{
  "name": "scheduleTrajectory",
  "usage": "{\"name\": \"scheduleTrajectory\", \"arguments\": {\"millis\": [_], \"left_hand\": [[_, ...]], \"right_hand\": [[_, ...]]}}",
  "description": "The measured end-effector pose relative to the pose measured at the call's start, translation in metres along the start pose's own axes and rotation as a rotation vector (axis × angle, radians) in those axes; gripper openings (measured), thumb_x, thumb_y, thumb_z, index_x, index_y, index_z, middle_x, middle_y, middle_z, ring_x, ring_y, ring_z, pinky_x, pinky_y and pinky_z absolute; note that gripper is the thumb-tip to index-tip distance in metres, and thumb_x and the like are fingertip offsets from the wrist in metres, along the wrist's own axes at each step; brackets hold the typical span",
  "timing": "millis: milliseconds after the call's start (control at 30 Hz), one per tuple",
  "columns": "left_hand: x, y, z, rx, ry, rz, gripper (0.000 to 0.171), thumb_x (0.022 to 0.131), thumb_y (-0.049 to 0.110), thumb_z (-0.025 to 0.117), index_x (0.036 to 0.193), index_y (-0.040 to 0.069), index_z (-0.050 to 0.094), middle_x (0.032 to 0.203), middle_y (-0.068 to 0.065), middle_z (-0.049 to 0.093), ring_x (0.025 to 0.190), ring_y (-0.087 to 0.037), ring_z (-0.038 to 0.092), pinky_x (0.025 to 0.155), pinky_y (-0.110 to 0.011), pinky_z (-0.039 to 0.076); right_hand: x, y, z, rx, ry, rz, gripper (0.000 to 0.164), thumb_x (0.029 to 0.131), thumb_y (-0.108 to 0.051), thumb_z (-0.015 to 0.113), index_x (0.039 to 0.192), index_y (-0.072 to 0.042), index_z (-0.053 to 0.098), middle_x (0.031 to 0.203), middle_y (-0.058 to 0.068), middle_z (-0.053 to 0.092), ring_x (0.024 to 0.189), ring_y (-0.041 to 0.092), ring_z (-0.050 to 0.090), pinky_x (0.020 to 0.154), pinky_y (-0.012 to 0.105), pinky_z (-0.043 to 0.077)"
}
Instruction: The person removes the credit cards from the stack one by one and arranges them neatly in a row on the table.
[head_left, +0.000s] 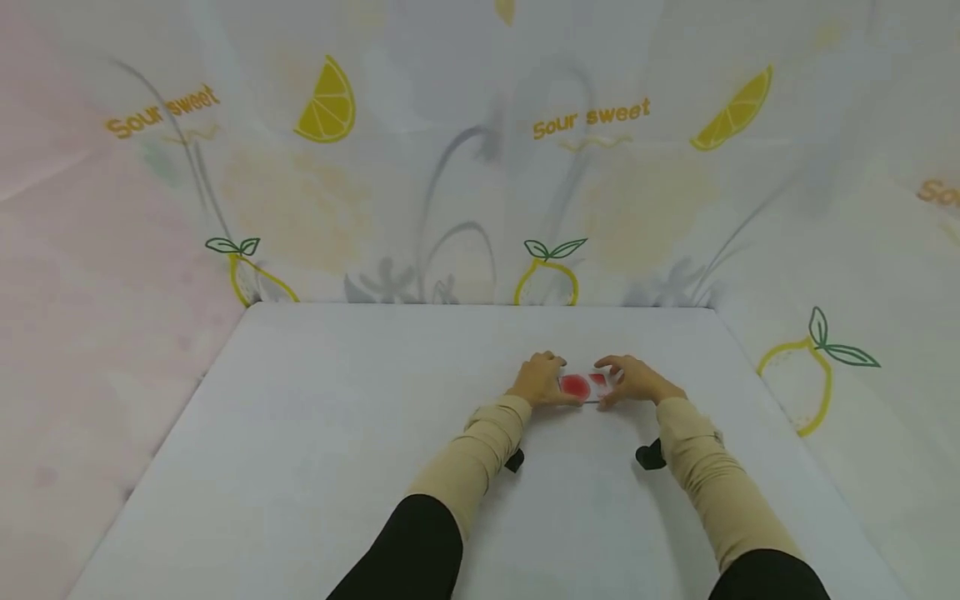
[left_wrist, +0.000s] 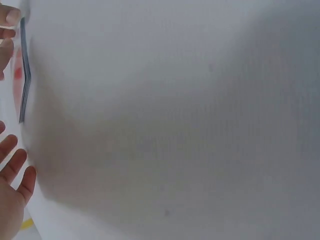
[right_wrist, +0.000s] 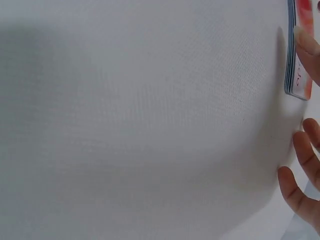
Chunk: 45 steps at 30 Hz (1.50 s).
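Between the two hands is a small stack of cards point(head_left: 576, 387), its top face white with red pictures. My left hand point(head_left: 538, 380) holds it at the left end, the thumb along the near edge. My right hand point(head_left: 637, 382) grips the right end, with fingers at the far side and thumb nearer. From the left wrist, the layered dark edges of the stack point(left_wrist: 25, 95) show at the frame's left side, slightly bent midway. In the right wrist view the thumb lies against the stack point(right_wrist: 300, 82), which bears some lettering; the other fingers are spread apart.
A white table point(head_left: 360, 417) lies under the hands. Behind and beside it hangs a pale cloth point(head_left: 450, 100) printed with lemons and "Sour sweet". Dark wrist-worn devices point(head_left: 651, 455) sit below both wrists.
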<state>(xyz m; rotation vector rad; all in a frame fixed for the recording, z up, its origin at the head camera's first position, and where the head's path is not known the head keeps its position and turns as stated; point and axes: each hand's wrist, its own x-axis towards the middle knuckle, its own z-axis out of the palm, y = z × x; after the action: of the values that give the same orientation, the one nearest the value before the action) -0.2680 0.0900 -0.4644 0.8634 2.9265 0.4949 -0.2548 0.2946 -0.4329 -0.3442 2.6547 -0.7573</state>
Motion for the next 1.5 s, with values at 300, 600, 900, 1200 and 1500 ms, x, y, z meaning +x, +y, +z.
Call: {"name": "scheduleTrajectory", "arguments": {"millis": [300,600,900,1200,1500], "left_hand": [[0.004,0.013,0.019,0.003,0.015,-0.015,0.074,0.063,0.059,0.078,0.121,0.015,0.062,0.114,-0.007,0.055,0.107,-0.021,0.048,0.083,-0.033,0.043],[0.008,0.015,0.021,-0.019,0.033,-0.033,0.063,0.068,0.054,0.078,0.118,0.017,0.066,0.113,-0.006,0.054,0.107,-0.021,0.046,0.083,-0.034,0.042],[0.01,0.014,0.017,-0.029,0.002,-0.035,0.057,0.071,0.049,0.078,0.117,0.016,0.067,0.115,-0.008,0.054,0.108,-0.023,0.047,0.084,-0.034,0.043],[0.006,0.017,0.014,-0.023,0.014,-0.038,0.06,0.072,0.048,0.077,0.12,0.016,0.064,0.114,-0.007,0.054,0.107,-0.022,0.046,0.082,-0.033,0.043],[0.002,0.019,0.021,-0.01,0.064,-0.039,0.059,0.074,0.047,0.076,0.123,0.019,0.063,0.112,-0.006,0.055,0.106,-0.021,0.047,0.078,-0.033,0.042]], "right_hand": [[0.002,0.003,0.003,-0.017,-0.011,-0.018,0.06,0.065,-0.012,0.085,0.115,0.001,0.054,0.108,0.028,0.05,0.091,0.034,0.054,0.08,0.046,0.046],[0.004,0.003,0.002,-0.04,0.003,-0.022,0.052,0.068,-0.01,0.083,0.11,0.0,0.055,0.106,0.027,0.051,0.088,0.034,0.054,0.08,0.047,0.046],[0.007,0.005,0.004,-0.024,0.028,-0.07,0.049,0.065,-0.007,0.083,0.105,0.001,0.056,0.104,0.028,0.053,0.086,0.033,0.057,0.078,0.045,0.047],[0.004,0.003,0.006,0.006,0.074,-0.052,0.052,0.063,-0.004,0.083,0.105,0.003,0.053,0.105,0.028,0.055,0.085,0.033,0.057,0.076,0.046,0.048],[0.001,0.001,0.01,0.039,0.122,-0.07,0.051,0.061,0.001,0.083,0.1,0.005,0.05,0.092,0.019,0.059,0.077,0.025,0.055,0.067,0.034,0.046]]}}
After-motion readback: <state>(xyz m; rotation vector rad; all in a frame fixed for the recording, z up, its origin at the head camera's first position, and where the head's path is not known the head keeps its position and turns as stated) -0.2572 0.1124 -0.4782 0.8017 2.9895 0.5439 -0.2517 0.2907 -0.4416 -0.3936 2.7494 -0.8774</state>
